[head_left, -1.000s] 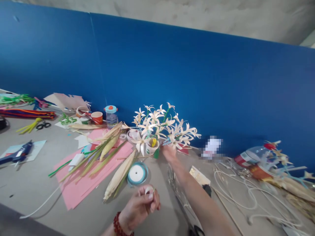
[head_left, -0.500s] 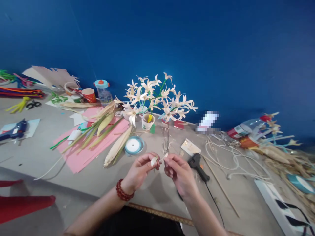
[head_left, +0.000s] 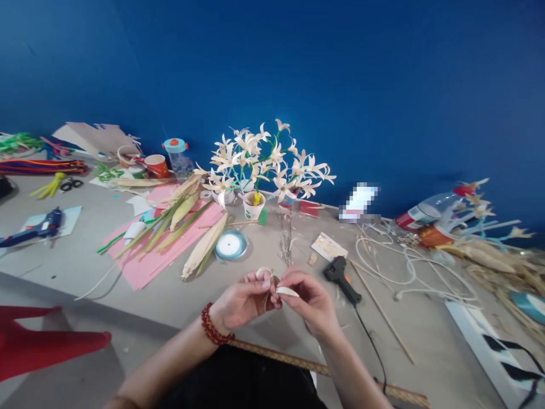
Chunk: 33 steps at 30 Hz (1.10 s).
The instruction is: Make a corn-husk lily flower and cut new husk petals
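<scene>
My left hand (head_left: 244, 296), a red beaded bracelet on its wrist, pinches a small husk flower (head_left: 263, 273) with a thin greenish stem hanging below. My right hand (head_left: 314, 300) is closed, thumb and fingertips gripping a curved white petal (head_left: 287, 291) right beside the flower's centre. Whether the petal is joined to the flower is hidden by my fingers. Just beyond my hands lie thin wire stems (head_left: 286, 247) on the table. A roll of blue ribbon (head_left: 230, 245) is to their left. On the right is a black glue gun (head_left: 342, 279).
White husk flowers (head_left: 255, 150) stand in cups (head_left: 254, 207) by the blue wall. Corn husks (head_left: 206, 244) and pink paper (head_left: 140, 267) lie left. Rightward are a thin stick (head_left: 385, 315), white cord (head_left: 409, 272), a plastic bottle (head_left: 426, 211) and a white power strip (head_left: 481, 346).
My right hand has turned and now holds the petal lying sideways. The left hand has tilted the flower slightly. The view has shifted a little to the left.
</scene>
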Each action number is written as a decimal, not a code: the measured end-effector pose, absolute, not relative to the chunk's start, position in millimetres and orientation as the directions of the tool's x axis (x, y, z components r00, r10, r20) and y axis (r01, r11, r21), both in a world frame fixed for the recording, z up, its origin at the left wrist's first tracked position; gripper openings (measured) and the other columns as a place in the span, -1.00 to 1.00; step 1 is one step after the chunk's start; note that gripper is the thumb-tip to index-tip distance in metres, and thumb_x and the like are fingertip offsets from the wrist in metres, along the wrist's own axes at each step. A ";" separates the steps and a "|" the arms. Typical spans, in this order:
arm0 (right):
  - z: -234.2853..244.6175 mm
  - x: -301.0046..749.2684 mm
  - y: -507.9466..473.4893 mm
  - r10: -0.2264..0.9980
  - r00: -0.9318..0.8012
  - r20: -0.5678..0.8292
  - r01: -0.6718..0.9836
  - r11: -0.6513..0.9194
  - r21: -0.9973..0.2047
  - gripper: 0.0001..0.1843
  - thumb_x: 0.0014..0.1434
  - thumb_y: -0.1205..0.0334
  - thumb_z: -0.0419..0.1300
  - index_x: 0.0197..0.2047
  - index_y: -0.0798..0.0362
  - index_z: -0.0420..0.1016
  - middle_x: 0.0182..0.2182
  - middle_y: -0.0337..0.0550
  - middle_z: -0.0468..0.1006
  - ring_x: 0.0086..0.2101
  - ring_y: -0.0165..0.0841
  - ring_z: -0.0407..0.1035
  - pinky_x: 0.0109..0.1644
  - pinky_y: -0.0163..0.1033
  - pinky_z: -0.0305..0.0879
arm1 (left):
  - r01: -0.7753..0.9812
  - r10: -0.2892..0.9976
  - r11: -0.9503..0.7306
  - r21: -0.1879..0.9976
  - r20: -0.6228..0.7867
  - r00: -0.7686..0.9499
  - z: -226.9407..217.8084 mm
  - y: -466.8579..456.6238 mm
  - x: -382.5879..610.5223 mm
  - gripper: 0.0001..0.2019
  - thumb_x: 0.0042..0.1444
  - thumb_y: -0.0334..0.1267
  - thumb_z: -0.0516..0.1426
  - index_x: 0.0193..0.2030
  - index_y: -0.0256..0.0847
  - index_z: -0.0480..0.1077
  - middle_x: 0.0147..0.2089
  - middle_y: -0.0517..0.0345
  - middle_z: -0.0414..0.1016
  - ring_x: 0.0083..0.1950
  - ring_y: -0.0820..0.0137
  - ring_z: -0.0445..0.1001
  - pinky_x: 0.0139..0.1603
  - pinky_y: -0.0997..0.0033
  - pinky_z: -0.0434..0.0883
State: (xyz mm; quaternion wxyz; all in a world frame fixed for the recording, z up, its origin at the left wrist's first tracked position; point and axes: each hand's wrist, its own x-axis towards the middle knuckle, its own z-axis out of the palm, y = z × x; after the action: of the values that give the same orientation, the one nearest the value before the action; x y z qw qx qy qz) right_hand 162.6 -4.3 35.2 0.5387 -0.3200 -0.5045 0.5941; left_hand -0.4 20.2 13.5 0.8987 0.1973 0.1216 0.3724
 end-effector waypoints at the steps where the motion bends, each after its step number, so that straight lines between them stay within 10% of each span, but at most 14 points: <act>1: 35.4 164.8 -4.7 0.960 -0.227 0.166 -0.298 0.094 -0.950 -0.92 0.15 0.24 0.34 -0.23 -0.06 0.59 -0.33 -0.20 0.50 -0.39 -0.31 0.49 -0.32 -0.18 0.43 | -0.613 0.707 0.659 0.437 -0.080 0.703 13.5 19.8 0.3 -0.87 0.08 -0.34 0.29 -0.40 -0.33 0.45 -0.42 0.13 0.48 -0.37 0.44 0.50 -0.20 0.42 0.40; 12: 35.9 176.3 -4.7 0.943 -0.238 0.231 -0.018 0.234 -0.972 -0.89 0.17 0.16 0.33 -0.33 -0.01 0.56 -0.44 -0.19 0.50 -0.43 -0.35 0.41 -0.34 -0.23 0.34 | -0.567 0.655 0.719 0.401 -0.119 0.746 13.5 17.3 1.3 -0.87 0.08 -0.37 0.28 -0.40 -0.32 0.42 -0.40 0.15 0.42 -0.37 0.46 0.47 -0.23 0.41 0.43; 33: 35.9 163.6 0.0 0.978 -0.052 0.203 -0.127 0.195 -0.973 -0.88 0.26 0.26 0.25 -0.32 0.02 0.41 -0.56 -0.31 0.55 -0.61 -0.49 0.43 -0.56 -0.43 0.32 | -0.546 0.590 0.786 0.289 -0.090 0.802 14.6 17.0 4.5 -0.94 0.10 -0.42 0.22 -0.37 -0.38 0.49 -0.30 -0.01 0.49 -0.23 0.37 0.47 -0.13 0.32 0.39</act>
State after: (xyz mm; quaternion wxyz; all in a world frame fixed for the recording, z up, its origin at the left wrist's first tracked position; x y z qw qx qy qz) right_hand 163.6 0.0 35.9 0.5605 -0.3997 -0.5324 0.4926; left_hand 4.5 17.0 14.6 0.9409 0.1256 0.0881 0.3018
